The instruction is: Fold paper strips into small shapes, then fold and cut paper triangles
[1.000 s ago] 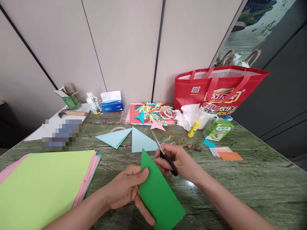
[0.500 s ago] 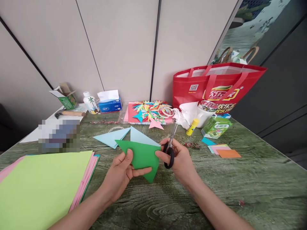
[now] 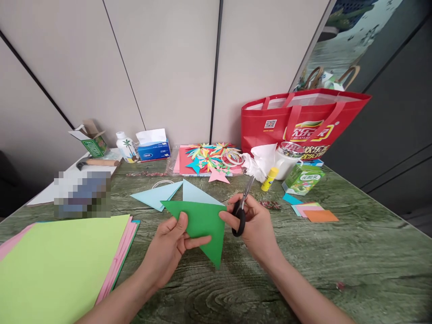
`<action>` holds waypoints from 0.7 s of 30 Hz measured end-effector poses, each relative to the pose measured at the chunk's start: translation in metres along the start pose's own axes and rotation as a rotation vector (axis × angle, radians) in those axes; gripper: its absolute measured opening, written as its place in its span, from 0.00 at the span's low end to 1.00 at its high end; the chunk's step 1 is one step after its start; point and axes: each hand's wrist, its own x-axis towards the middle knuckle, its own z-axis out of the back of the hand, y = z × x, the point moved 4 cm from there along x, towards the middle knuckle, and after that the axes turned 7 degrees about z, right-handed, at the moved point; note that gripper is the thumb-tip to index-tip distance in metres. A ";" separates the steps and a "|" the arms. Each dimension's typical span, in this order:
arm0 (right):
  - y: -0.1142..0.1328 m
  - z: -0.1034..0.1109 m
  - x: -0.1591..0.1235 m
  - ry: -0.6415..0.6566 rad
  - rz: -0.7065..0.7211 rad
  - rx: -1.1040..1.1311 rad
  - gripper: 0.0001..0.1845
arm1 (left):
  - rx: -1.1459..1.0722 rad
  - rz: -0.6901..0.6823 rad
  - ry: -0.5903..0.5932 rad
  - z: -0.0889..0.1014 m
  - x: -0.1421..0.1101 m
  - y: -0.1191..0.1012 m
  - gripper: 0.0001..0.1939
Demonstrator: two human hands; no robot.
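Observation:
A folded green paper triangle (image 3: 204, 220) is held above the table, one point toward the left and another hanging down. My left hand (image 3: 173, 238) grips it at the lower left, thumb on the front and a finger stretched across it. My right hand (image 3: 254, 220) carries black-handled scissors (image 3: 240, 213), their blades pointing up and away. The right thumb tip also touches the paper's upper right corner. Just behind it lie two folded light-blue paper pieces (image 3: 158, 195), partly covered by the green one.
A stack of coloured paper (image 3: 67, 261) lies at left. Behind are a tissue box (image 3: 153, 148), a bottle (image 3: 127, 146), paper stars (image 3: 209, 157), a glue stick (image 3: 269, 179), a mug (image 3: 285, 164), a green carton (image 3: 303, 178), paper scraps (image 3: 320, 215) and a red bag (image 3: 270, 112).
The green paper's lower point has straightened and reaches further down. The scissor blades tilt slightly more to the right. Both hands keep nearly the same place.

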 end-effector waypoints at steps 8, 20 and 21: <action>-0.005 -0.001 -0.001 0.049 -0.007 0.036 0.20 | -0.126 -0.054 -0.071 -0.001 0.004 -0.003 0.09; -0.014 -0.015 -0.014 0.099 -0.160 0.120 0.20 | -0.354 -0.199 -0.186 0.002 0.013 -0.013 0.15; -0.014 -0.015 -0.013 0.084 -0.162 0.123 0.21 | -0.368 -0.199 -0.184 0.002 0.014 -0.012 0.15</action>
